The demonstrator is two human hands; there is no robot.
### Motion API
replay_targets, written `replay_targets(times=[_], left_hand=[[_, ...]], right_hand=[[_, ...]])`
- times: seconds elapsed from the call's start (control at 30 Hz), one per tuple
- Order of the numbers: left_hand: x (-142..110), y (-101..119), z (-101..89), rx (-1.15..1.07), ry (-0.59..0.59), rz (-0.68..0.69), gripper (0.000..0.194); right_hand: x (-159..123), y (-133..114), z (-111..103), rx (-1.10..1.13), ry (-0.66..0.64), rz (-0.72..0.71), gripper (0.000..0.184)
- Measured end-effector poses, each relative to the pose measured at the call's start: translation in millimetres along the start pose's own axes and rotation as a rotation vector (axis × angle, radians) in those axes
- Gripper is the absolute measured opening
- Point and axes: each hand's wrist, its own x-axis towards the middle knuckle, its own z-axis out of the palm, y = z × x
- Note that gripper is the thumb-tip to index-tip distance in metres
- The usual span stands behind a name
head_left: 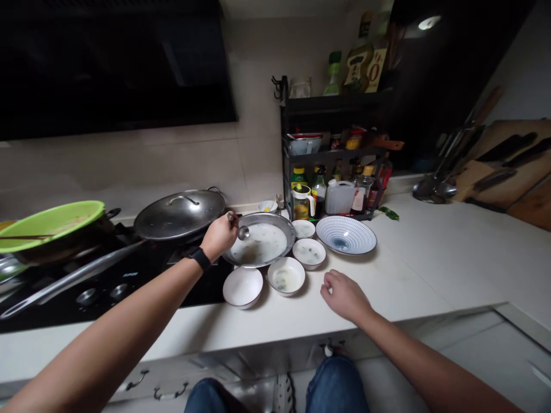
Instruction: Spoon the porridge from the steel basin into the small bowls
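A kitchen, by its look a home one. At left is a black hob [144, 276] with knobs [119, 291] and a lidded pan [181, 215], under a dark hood [116, 69] at upper left. A rack [284, 132] of bottles [318, 192] stands at upper centre; knives [505, 148] and utensils [430, 191] are at right. Bowls [242, 284] sit mid-frame on a white counter [413, 252], with cabinet handles [172, 394] below.

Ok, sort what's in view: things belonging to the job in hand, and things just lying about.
In the job, by the look of it:
ladle in the left hand
metal basin of milky liquid
three small bowls with liquid
white bowl with no filling visible

Apparently just lying about:
blue-patterned bowl
lidded pan
green tub
shelf rack
knives
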Motion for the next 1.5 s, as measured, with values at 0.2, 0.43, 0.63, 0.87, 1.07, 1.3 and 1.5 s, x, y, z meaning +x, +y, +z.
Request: replay_targets(times=[0.2,0.43,0.63,0.87,1.07,1.3,1.5], left_hand=[[0.6,-32.9,19.4,-0.033,0.062,-0.098,0.013],[5.3,-37.7,44.8,-0.518,0.151,-0.565,0.017],[7.8,-27.0,40.0,-0.645,0.206,-0.687,0.018],[13.1,-10.4,27.5,-0.698,0.214,-0.695,0.016],[21.4,5.6,20.4,-0.726,0.189,-0.682,0.015],[22.6,40.6,18.5,-0.827,0.053,-0.602,0.012],[4.9,70.0,45.5,-0.845,-0.029,-0.615,0.014]], right_hand=[[-0.6,1.9,0.2,-0.040,0.011,-0.021,0.016],[-0.9,2.1,-1.1,-0.057,0.013,-0.031,0.017],[-0.9,4.3,0.6,-0.053,0.014,-0.039,0.016],[-0.6,4.8,1.9,-0.049,0.022,-0.050,0.016],[-0.2,2.4,-0.1,-0.035,0.019,-0.036,0.016],[-0.6,1.2,-0.6,-0.018,0.013,-0.022,0.016],[-0.5,-1.3,-2.9,-0.003,-0.003,0.000,0.014]])
